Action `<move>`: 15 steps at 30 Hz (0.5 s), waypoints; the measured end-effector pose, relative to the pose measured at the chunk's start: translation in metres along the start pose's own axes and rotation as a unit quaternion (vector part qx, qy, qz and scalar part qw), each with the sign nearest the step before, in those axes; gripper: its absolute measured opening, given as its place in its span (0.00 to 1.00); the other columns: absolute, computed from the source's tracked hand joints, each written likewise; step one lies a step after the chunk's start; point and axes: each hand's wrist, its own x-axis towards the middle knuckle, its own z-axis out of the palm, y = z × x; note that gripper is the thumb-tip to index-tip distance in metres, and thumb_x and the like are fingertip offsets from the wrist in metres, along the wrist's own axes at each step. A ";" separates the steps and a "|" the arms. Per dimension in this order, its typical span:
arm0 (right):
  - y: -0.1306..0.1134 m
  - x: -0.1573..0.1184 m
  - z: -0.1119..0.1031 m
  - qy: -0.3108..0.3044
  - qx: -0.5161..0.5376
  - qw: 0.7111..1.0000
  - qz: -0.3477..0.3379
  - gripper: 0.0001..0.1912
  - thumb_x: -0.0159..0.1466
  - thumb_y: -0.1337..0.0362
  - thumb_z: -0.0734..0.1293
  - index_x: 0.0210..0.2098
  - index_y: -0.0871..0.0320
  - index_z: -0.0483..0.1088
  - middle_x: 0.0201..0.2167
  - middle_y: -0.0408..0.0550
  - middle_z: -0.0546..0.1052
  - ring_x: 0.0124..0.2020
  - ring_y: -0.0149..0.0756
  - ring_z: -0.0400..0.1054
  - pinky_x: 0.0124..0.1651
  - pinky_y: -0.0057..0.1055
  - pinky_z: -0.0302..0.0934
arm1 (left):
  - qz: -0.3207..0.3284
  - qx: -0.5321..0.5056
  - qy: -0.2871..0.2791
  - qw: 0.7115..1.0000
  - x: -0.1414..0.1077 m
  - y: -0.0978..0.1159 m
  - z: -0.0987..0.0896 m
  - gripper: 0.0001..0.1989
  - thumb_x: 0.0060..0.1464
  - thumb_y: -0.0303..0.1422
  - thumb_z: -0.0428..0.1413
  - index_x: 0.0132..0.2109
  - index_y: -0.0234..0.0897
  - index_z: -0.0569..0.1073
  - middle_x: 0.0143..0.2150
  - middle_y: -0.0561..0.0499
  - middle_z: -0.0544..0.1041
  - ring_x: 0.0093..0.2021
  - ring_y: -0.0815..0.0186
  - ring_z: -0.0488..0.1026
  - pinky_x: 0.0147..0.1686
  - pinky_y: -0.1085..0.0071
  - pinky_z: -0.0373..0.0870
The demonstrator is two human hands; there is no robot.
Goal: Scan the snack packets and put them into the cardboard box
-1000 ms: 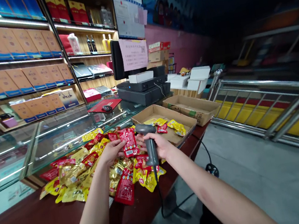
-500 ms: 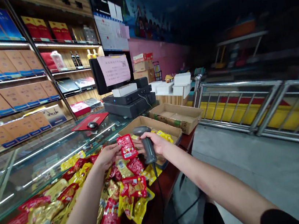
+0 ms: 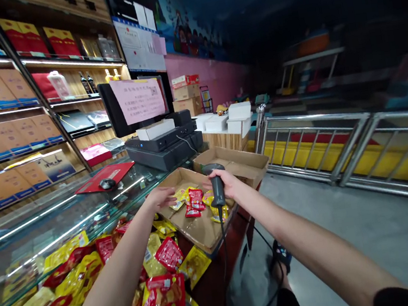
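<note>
My right hand [image 3: 227,182] is wrapped round the handle of a dark grey barcode scanner [image 3: 217,189], whose cable hangs down past the counter edge. My left hand [image 3: 162,198] is over the left rim of a shallow cardboard box [image 3: 183,224], fingers stretched out and holding nothing. Inside that box lie red snack packets [image 3: 196,199] and yellow snack packets [image 3: 218,212]. A heap of red, yellow and gold snack packets [image 3: 80,274] covers the counter under and beside my left forearm.
A second cardboard box [image 3: 254,158] stands behind the first. Beyond the glass counter [image 3: 53,214] are a monitor [image 3: 110,110], a mouse [image 3: 107,183] on a red mat, and shelves of boxed goods. A metal railing [image 3: 309,123] runs along the right.
My left hand has let go of a red snack packet, and red packets now show in the box. The scanner has moved slightly right in my right hand. The view has shifted.
</note>
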 end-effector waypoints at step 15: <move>0.115 -0.067 0.107 -0.180 -0.015 0.979 0.096 0.07 0.51 0.72 0.61 0.31 0.60 0.65 0.34 0.53 0.76 0.40 0.42 0.73 0.45 0.46 0.67 | 0.045 -0.066 0.050 0.996 -0.151 -0.055 -0.133 0.16 0.41 0.30 0.66 0.40 0.29 0.75 0.37 0.40 0.78 0.34 0.60 0.78 0.30 0.68 0.77</move>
